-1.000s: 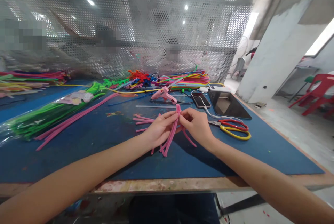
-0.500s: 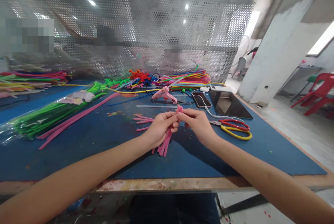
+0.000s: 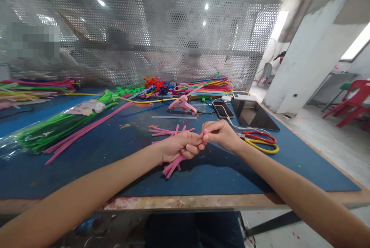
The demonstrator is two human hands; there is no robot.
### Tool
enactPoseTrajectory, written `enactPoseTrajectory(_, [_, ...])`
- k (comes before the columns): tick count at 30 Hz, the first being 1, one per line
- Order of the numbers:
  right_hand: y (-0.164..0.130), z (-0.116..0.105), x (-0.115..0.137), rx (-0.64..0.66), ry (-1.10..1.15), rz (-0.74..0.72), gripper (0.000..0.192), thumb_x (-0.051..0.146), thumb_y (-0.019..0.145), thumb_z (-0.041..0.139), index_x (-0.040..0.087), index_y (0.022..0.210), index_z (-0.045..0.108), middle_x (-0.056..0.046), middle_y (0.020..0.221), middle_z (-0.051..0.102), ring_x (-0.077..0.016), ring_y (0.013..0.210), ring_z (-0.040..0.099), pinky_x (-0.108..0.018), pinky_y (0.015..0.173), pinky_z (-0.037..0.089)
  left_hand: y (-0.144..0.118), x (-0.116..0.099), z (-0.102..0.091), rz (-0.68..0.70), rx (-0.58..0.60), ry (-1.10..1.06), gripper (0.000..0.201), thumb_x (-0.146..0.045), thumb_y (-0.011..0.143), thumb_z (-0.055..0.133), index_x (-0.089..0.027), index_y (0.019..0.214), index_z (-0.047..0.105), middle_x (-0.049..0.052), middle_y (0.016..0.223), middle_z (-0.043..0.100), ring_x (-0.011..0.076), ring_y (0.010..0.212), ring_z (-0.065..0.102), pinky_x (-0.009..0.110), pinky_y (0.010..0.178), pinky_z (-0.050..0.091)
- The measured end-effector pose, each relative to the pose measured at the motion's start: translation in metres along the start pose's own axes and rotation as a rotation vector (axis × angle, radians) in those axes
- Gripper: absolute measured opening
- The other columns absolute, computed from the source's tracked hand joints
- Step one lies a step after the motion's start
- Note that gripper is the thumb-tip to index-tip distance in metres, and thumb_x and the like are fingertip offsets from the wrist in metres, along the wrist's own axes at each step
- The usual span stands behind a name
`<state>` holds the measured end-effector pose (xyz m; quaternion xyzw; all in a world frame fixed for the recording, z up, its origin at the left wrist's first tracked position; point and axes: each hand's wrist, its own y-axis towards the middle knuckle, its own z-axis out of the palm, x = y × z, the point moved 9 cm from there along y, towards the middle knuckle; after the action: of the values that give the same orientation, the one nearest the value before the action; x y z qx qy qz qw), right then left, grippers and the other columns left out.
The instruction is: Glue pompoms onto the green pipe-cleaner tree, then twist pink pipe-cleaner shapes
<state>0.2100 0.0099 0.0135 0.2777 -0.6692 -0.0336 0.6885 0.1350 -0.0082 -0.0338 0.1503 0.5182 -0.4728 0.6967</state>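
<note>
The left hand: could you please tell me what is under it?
Pink pipe cleaners stick out below the left hand, and more pipe cleaners lie on the blue mat beyond it. The hand hides the parts beneath it; how they lie cannot be seen.

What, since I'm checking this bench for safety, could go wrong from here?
The pink pipe cleaners in the left hand fan out below it, so they might slip, or get mixed up with the loose pink ones lying just beyond it. The scissors lie close beside the right hand, so a sideways move could knock them. The white cord crosses the phone, so a snag might drag it.
</note>
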Motion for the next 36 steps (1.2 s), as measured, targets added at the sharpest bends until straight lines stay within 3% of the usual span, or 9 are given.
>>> enactPoseTrajectory(3, [-0.001, -0.007, 0.01, -0.136, -0.094, -0.061, 0.013, 0.031, 0.059, 0.078, 0.02, 0.057, 0.07, 0.0, 0.057, 0.057, -0.0108, 0.054, 0.048, -0.026, 0.052, 0.034, 0.004, -0.007, -0.007, 0.082, -0.066, 0.076, 0.022, -0.024, 0.066, 0.075, -0.009, 0.067, 0.059, -0.002, 0.061, 0.05, -0.0021, 0.039, 0.023, 0.009, 0.035, 0.015])
enactPoseTrajectory(6, [-0.004, -0.021, 0.018, -0.303, -0.169, -0.102, 0.012, 0.024, 0.062, 0.076, 0.02, 0.054, 0.068, 0.002, 0.053, 0.054, -0.0098, 0.054, 0.044, -0.026, 0.055, 0.032, 0.002, -0.028, -0.016, 0.2, -0.155, 0.232, 0.018, -0.026, 0.072, 0.07, -0.009, 0.075, 0.065, 0.002, 0.065, 0.057, 0.0022, 0.045, 0.039, 0.012, 0.041, 0.029])
enactPoseTrajectory(10, [-0.004, -0.055, 0.019, -0.503, -0.149, -0.114, 0.019, 0.03, 0.067, 0.072, 0.018, 0.054, 0.065, 0.004, 0.051, 0.049, -0.0085, 0.053, 0.038, -0.026, 0.056, 0.031, -0.026, -0.089, -0.041, 0.414, -0.594, 1.175, 0.025, -0.033, 0.085, 0.052, -0.018, 0.095, 0.068, 0.005, 0.093, 0.067, 0.0148, 0.083, 0.059, 0.022, 0.074, 0.042])
enactPoseTrajectory(11, [-0.003, -0.065, 0.017, -0.537, -0.124, -0.108, 0.02, 0.033, 0.068, 0.072, 0.018, 0.057, 0.065, 0.005, 0.052, 0.048, -0.0084, 0.053, 0.038, -0.025, 0.056, 0.031, -0.033, -0.098, -0.048, 0.374, -0.702, 1.396, 0.028, -0.036, 0.086, 0.048, -0.019, 0.094, 0.068, 0.005, 0.098, 0.067, 0.0173, 0.089, 0.059, 0.024, 0.078, 0.041])
enactPoseTrajectory(13, [0.0, -0.081, 0.01, -0.575, -0.057, -0.088, 0.025, 0.042, 0.068, 0.07, 0.019, 0.061, 0.065, 0.004, 0.054, 0.049, -0.0086, 0.054, 0.038, -0.025, 0.055, 0.032, -0.04, -0.107, -0.07, 0.24, -0.802, 1.538, 0.032, -0.042, 0.082, 0.05, -0.018, 0.079, 0.07, 0.008, 0.086, 0.069, 0.0224, 0.083, 0.061, 0.028, 0.073, 0.04])
enactPoseTrajectory(17, [0.007, -0.091, -0.005, -0.538, 0.099, 0.006, 0.035, 0.053, 0.061, 0.073, 0.019, 0.062, 0.061, 0.003, 0.061, 0.053, -0.0084, 0.056, 0.043, -0.024, 0.054, 0.037, -0.044, -0.103, -0.104, 0.051, -0.84, 1.524, 0.045, -0.057, 0.07, 0.057, -0.017, 0.054, 0.066, 0.008, 0.051, 0.061, 0.0221, 0.054, 0.056, 0.028, 0.055, 0.035])
enactPoseTrajectory(24, [0.005, -0.054, -0.029, -0.334, 0.223, 0.258, 0.036, 0.05, 0.058, 0.075, 0.017, 0.064, 0.062, 0.001, 0.061, 0.057, -0.0096, 0.055, 0.052, -0.024, 0.053, 0.045, -0.023, -0.083, -0.103, 0.146, -0.657, 1.322, 0.018, -0.036, 0.06, 0.069, -0.019, 0.055, 0.068, 0.003, 0.056, 0.065, 0.0171, 0.058, 0.056, 0.024, 0.054, 0.033])
enactPoseTrajectory(31, [-0.002, -0.015, -0.035, -0.29, 0.174, 0.253, 0.029, 0.044, 0.06, 0.076, 0.016, 0.062, 0.067, 0.001, 0.052, 0.057, -0.0083, 0.046, 0.048, -0.024, 0.048, 0.041, -0.023, -0.083, -0.067, 0.36, -0.569, 0.873, 0.031, -0.046, 0.074, 0.059, -0.015, 0.075, 0.061, 0.005, 0.073, 0.068, 0.0166, 0.067, 0.062, 0.027, 0.066, 0.047])
enactPoseTrajectory(36, [-0.008, -0.008, -0.022, -0.377, 0.068, 0.135, 0.021, 0.04, 0.065, 0.073, 0.019, 0.063, 0.069, 0.0, 0.057, 0.06, -0.0105, 0.053, 0.049, -0.027, 0.053, 0.04, -0.019, -0.058, -0.036, 0.365, -0.441, 0.451, 0.034, -0.045, 0.07, 0.069, -0.014, 0.079, 0.057, 0.004, 0.076, 0.065, 0.0142, 0.068, 0.063, 0.026, 0.064, 0.052])
